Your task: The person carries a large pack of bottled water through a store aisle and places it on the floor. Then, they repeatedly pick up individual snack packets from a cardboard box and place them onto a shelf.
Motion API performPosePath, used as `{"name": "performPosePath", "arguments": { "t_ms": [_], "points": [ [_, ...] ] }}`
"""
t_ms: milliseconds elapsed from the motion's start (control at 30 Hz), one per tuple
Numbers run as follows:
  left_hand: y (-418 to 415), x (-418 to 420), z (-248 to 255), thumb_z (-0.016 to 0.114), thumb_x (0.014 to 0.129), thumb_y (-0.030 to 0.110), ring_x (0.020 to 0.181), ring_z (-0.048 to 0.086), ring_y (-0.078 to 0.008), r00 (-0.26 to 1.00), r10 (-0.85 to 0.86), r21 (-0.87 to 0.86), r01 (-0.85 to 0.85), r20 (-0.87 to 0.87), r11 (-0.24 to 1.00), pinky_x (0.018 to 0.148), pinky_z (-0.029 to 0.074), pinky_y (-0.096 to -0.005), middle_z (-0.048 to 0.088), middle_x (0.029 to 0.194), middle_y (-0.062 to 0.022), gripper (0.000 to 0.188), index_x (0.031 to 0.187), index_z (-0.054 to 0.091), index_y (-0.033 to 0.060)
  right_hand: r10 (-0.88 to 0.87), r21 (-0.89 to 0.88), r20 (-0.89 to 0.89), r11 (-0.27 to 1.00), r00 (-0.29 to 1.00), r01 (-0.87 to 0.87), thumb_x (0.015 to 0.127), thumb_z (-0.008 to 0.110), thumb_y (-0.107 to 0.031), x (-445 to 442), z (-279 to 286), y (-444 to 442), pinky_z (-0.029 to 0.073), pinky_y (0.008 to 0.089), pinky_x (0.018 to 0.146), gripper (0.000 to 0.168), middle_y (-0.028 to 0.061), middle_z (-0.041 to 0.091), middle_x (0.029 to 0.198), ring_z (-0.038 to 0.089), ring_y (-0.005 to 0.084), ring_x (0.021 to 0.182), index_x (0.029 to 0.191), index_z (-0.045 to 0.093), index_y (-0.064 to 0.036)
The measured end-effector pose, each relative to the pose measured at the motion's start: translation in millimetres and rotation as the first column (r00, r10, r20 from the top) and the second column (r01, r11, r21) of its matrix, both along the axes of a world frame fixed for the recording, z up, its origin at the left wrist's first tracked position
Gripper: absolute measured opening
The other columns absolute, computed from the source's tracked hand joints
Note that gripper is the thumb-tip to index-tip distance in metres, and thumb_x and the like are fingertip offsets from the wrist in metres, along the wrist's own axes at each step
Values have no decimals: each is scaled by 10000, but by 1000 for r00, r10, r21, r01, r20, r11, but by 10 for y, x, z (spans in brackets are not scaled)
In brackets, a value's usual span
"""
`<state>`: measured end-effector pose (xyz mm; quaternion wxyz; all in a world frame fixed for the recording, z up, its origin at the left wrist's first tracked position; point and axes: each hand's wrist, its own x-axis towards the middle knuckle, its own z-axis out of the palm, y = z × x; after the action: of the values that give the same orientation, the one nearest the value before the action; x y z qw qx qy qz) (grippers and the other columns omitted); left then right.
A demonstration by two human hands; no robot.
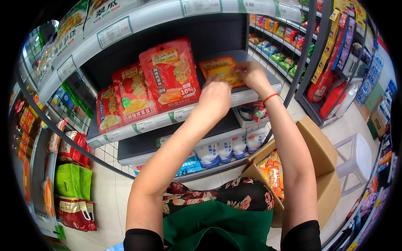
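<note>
A yellow-and-orange food packet (222,68) lies tilted on the right part of the dark metal shelf (263,69). My right hand (255,77), with a red cord at its wrist, has its fingertips at the packet's upper right edge, blurred but apparently pinching it. Against the packet's lower left side is my left hand (216,98); its back covers most of the fingers, so its grip is hidden. Left of the hands stand a large red pickle pouch (171,78), a middle red pouch (134,91) and a smaller red pouch (108,109), leaning back in a row.
An opened cardboard box (314,150) holding orange packets (272,172) stands by my right leg. Beyond it is a white plastic stool (356,157). Below are salt bags (209,153) and a small basket (252,123). A wire side panel (276,47) bounds the shelf's right end.
</note>
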<state>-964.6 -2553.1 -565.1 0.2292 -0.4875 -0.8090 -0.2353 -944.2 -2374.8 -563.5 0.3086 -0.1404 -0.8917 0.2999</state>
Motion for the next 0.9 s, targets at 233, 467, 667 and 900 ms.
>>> {"name": "performPosePath", "arguments": {
  "t_ms": [233, 467, 667, 900],
  "points": [
    [-40, 196, 219, 468, 960, 267, 901, 621, -399, 976, 106, -265, -53, 192, 963, 854, 482, -471, 645, 916, -266, 384, 841, 665, -40, 170, 142, 206, 969, 964, -202, 813, 611, -122, 286, 214, -153, 518, 348, 776, 278, 193, 690, 949, 672, 313, 857, 1060, 696, -28],
    [-16, 22, 78, 448, 934, 315, 930, 619, -409, 994, 99, -163, -88, 55, 983, 869, 483, -468, 633, 963, -293, 465, 855, 656, -93, 168, 267, 203, 938, 965, -220, 810, 582, -136, 144, 133, -272, 514, 384, 805, 301, 181, 678, 968, 646, 339, 903, 1086, 700, -107],
    [34, 22, 63, 488, 885, 395, 1069, 576, -413, 988, 155, -253, -152, -8, 955, 960, 449, -443, 574, 1126, -332, 577, 1061, 591, -145, 184, 397, 169, 887, 968, -238, 832, 548, -154, -66, -38, -136, 523, 399, 806, 318, 154, 683, 953, 650, 333, 886, 1108, 702, -187],
    [-24, -68, -24, 588, 809, 538, 1154, 531, -412, 999, 51, -170, -48, 11, 984, 1003, 428, -426, 510, 1246, -330, 774, 1199, 523, -127, 7, 488, 259, 862, 966, -137, 811, 557, -135, -155, 70, -410, 518, 429, 807, 224, 183, 690, 929, 641, 350, 913, 941, 717, -48]
  ]
}}
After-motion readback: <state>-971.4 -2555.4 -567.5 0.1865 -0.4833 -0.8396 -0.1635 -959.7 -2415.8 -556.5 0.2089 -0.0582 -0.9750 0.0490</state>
